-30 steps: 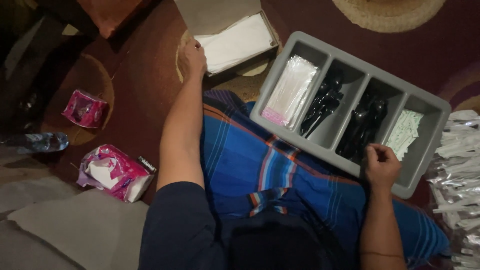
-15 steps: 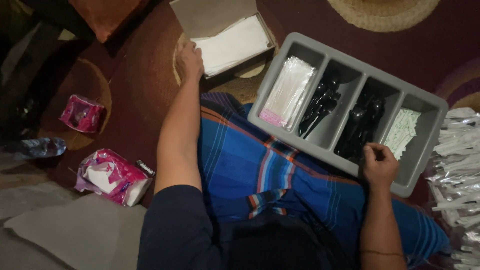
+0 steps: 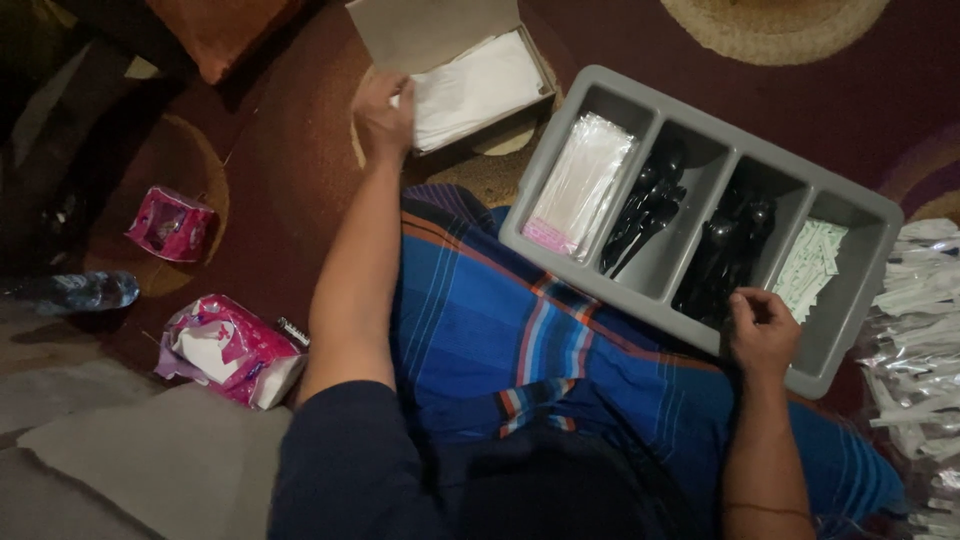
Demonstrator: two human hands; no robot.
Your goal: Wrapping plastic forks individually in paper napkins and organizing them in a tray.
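The pile of wrapped packets (image 3: 915, 340) runs off the right edge.

Matt grey plastic tray (image 3: 850, 345), glossy black plastic cutlery (image 3: 640, 215) (shiny), white paper napkins (image 3: 470, 90), cardboard box (image 3: 420, 30)

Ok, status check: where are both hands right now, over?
Left hand on white napkins in open cardboard box. Right hand closed at grey tray near edge, over black cutlery. Nothing between hands.
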